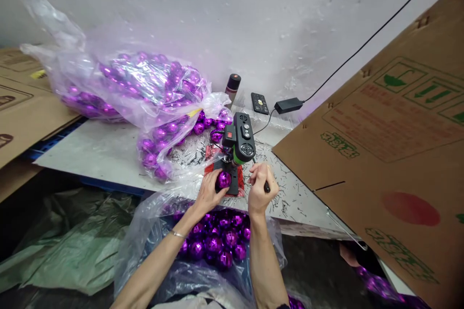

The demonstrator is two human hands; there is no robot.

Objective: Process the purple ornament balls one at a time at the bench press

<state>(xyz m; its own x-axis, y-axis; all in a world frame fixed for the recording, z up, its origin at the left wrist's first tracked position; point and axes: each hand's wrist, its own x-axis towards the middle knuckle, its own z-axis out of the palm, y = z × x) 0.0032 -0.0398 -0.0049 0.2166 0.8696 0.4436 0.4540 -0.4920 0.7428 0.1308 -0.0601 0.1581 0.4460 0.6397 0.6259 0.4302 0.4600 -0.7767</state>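
Note:
My left hand (210,190) has its thumb and fingers closed around a shiny purple faceted ball (224,179). The ball sits at the black base (233,181) of a small bench drill press, below its head. That drill press (244,137) is black with a red switch and a green band. To its right, my right hand (261,186) is wrapped round the black-tipped lever (267,187) of the machine. The drill tip is hidden behind the ball and my fingers.
An open plastic bag of purple balls (213,241) lies at my lap. Another big bag (145,82) leans on the table (97,159) at left. A spray can (233,88), a phone (260,103) and a power adapter (288,105) stand behind. A large carton (391,145) blocks the right.

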